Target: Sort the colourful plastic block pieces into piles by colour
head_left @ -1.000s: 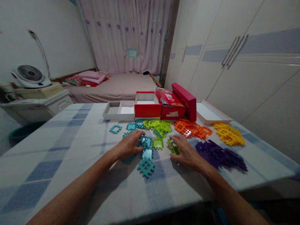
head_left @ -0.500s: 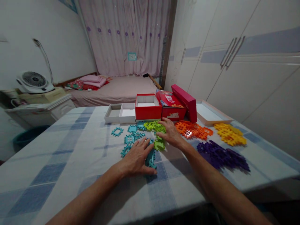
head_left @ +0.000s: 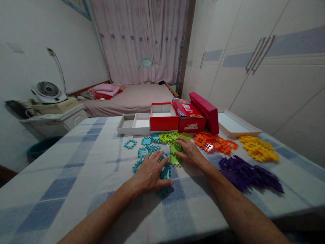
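Beneath the left grip [head_left: 149,173], teal plastic pieces [head_left: 166,172].

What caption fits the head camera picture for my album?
Left hand spread over flat turquoise toothed pieces, right hand at flat lime-green toothed pieces, before an open red cardboard box.

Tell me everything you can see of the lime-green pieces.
The lime-green pieces look like flat, shiny plastic with toothed edges. They lie on the tablecloth, some grouped before the open red box, others extending toward the near side, beside the teal pieces. The right hand partly covers them; whether it grips any is unclear.
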`<action>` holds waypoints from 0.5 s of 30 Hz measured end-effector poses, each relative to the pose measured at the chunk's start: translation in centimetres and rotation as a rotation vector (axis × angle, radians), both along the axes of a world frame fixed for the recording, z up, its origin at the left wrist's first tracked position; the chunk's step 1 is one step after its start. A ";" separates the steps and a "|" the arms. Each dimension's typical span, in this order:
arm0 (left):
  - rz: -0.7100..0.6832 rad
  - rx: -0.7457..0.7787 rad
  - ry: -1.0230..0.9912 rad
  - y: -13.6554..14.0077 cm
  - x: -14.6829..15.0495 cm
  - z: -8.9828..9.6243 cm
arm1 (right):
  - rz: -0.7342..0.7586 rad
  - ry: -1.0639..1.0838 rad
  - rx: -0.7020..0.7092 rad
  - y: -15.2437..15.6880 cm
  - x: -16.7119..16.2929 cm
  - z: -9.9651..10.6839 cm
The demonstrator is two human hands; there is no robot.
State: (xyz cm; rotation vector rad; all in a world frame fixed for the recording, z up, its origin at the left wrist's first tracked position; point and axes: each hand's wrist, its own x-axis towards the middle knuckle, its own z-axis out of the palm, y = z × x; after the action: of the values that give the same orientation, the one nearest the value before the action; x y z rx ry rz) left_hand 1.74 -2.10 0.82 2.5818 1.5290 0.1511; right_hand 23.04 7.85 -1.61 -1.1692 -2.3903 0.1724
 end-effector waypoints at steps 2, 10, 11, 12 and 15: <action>0.005 -0.019 0.001 0.8 0.3 -0.5 | -0.023 0.026 0.005 0.0 0.0 0.1; -0.026 0.048 -0.043 1.1 -0.4 -0.5 | -0.125 0.028 0.038 0.0 0.0 0.5; -0.022 0.046 -0.054 0.9 -0.6 -0.4 | -0.111 0.007 0.036 -0.1 0.1 0.5; -0.017 0.041 -0.065 0.8 -0.7 -0.4 | -0.096 -0.014 0.029 -0.2 0.3 0.4; -0.002 0.024 -0.098 0.6 -1.0 -0.6 | -0.073 -0.062 0.010 -0.3 0.6 0.2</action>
State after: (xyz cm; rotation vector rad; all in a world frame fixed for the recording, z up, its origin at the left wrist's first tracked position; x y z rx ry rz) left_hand 0.72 -1.52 0.25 2.5530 1.4992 0.2924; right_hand 23.61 7.50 -1.45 -1.2722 -2.3942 0.1016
